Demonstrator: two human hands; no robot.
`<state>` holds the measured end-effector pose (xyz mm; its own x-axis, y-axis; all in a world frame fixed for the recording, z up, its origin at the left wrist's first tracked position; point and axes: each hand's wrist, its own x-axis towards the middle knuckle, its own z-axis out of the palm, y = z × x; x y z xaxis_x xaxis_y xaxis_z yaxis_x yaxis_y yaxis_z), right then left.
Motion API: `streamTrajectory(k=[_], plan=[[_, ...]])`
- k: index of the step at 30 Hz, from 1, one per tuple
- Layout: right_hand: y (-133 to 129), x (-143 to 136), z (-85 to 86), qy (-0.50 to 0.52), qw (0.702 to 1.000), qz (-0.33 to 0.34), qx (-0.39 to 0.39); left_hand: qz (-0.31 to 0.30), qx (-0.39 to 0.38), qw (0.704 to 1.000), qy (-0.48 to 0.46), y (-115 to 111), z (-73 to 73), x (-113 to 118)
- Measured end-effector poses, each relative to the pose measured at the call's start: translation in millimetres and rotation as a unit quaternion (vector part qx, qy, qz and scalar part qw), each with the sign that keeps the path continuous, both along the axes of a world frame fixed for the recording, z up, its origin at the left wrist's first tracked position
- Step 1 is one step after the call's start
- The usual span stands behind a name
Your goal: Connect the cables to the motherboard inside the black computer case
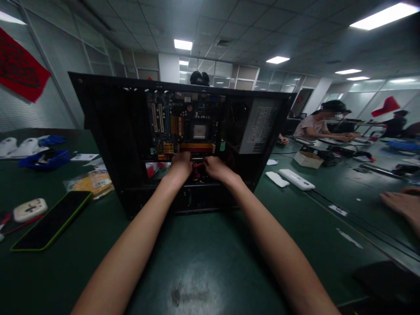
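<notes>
An open black computer case point(131, 199) stands on the table with its inside facing me. Its motherboard point(187, 116) has a bare metallic processor square point(199, 131) and orange memory slots point(197, 147). A power supply point(259, 127) with a label sits at the upper right. Both hands reach into the lower middle of the case. My left hand point(181, 165) is closed, fingertips hidden below the memory slots. Close beside it, my right hand point(216, 168) is closed at the end of a red cable point(197, 165). Dark and red wires bunch between the two hands.
At left lie a phone point(54, 223), a white earbud case point(30, 210), a plastic bag point(93, 183) and a blue tray point(44, 159). On the right are a white power strip point(297, 179), a small box point(308, 159), another person's hand point(402, 205) and a seated person point(316, 124).
</notes>
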<state>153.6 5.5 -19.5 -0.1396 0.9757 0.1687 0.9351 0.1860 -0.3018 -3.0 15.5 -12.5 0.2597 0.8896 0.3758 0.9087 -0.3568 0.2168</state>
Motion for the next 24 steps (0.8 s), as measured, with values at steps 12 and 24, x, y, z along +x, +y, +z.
streamTrajectory(k=[12,24], plan=[[-3,-2,-1.1,-0.009,1.0,-0.008,0.007,0.03,-0.026,0.999,-0.009,-2,-2.8,2],[-6,-7,1.0,-0.021,0.999,-0.031,-0.012,0.054,-0.054,0.997,-0.032,-6,7.8,8]])
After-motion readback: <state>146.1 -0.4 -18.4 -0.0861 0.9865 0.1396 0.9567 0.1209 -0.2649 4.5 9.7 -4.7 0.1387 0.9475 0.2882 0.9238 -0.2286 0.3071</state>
